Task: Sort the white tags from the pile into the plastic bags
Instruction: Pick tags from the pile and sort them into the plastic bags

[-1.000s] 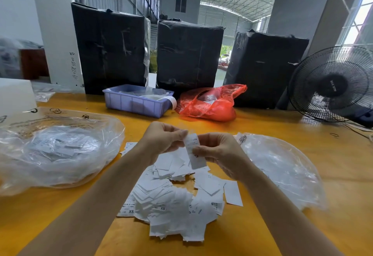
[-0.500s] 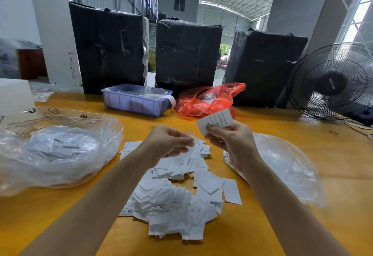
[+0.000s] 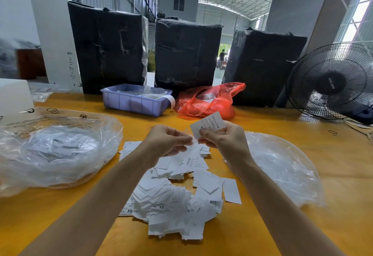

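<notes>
Right hand (image 3: 224,137): a single white tag (image 3: 207,124) is pinched by its lower edge between thumb and fingertips, just right of frame centre; the printed face is turned up and a size letter, apparently "L", is legible.
Change in the tag: one second earlier it is held low between both hands over the pile; it is now raised and tilted for reading, freed from the left hand.
Left hand (image 3: 167,141): fingers are curled close beside the right hand; a pale scrap appears at the fingertips, but whether it is gripped cannot be told.
Pile of tags (image 3: 173,199): a loose heap is spread across the lower centre on the yellow table (image 3: 302,225); "XS" marks are visible on several.
Left plastic bag (image 3: 54,150): it is seen at mid-left, with tags already inside.
Right plastic bag (image 3: 282,167): it is seen at mid-right, just beside the right forearm; its contents are faint.
Meaning for the task: the size is judged to be under reading, so the choice of bag is still pending and much of the pile is left unsorted.
</notes>
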Demonstrator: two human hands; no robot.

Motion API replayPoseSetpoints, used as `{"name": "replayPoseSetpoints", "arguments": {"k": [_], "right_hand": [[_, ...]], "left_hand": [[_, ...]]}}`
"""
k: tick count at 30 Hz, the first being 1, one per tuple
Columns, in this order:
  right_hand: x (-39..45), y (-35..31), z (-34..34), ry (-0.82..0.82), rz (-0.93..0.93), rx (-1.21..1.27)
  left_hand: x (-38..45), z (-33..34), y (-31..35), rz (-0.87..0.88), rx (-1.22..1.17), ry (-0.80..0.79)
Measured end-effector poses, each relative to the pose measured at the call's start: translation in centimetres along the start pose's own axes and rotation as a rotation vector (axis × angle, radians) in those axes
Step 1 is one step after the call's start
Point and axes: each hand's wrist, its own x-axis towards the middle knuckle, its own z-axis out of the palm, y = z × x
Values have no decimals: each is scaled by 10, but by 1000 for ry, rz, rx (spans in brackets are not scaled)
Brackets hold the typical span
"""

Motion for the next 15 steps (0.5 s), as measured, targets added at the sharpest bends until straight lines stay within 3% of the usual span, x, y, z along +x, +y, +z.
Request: {"name": "replayPoseSetpoints", "arguments": {"k": [9,15], "right_hand": [[-1,1,2,13,26,-19],[-2,1,1,-76,217,68]], "left_hand": [[0,-1,2,-23,-16,5],[0,-1,2,-17,-67,40]]}}
